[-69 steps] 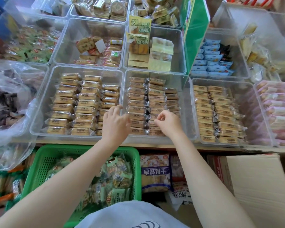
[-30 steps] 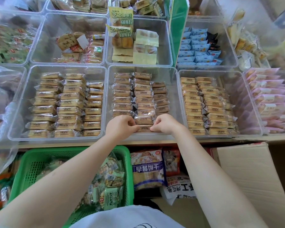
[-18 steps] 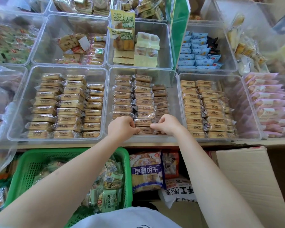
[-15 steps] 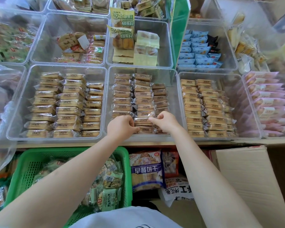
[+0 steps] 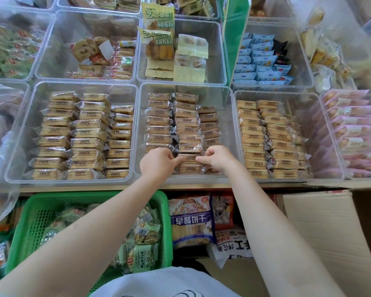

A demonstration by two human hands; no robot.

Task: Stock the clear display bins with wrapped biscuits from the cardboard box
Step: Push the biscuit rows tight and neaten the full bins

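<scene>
Three clear display bins hold rows of clear-wrapped tan biscuits. Both my hands reach into the middle bin (image 5: pixel 228 133), near its front wall. My left hand (image 5: pixel 157 162) pinches the left end of one wrapped biscuit (image 5: pixel 189 157) in the middle row. My right hand (image 5: pixel 217 157) pinches that same packet's right end. The packet sits among its neighbours in the row. The left bin (image 5: pixel 19 146) and the right bin (image 5: pixel 317 133) are also lined with biscuit packets. A cardboard box (image 5: pixel 321 228) stands at the lower right, its flap hiding the inside.
A green mesh basket (image 5: pixel 30 228) of green-wrapped snacks sits below the shelf at left. Bagged biscuits (image 5: pixel 191 221) lie under the shelf edge. Behind are more bins with mixed snacks, a green divider (image 5: pixel 236 35), blue packets (image 5: pixel 261 61), and pink packets (image 5: pixel 351 129) at right.
Both hands came together at the front of the middle bin and took hold of one packet by its ends. Since half a second ago they have barely shifted.
</scene>
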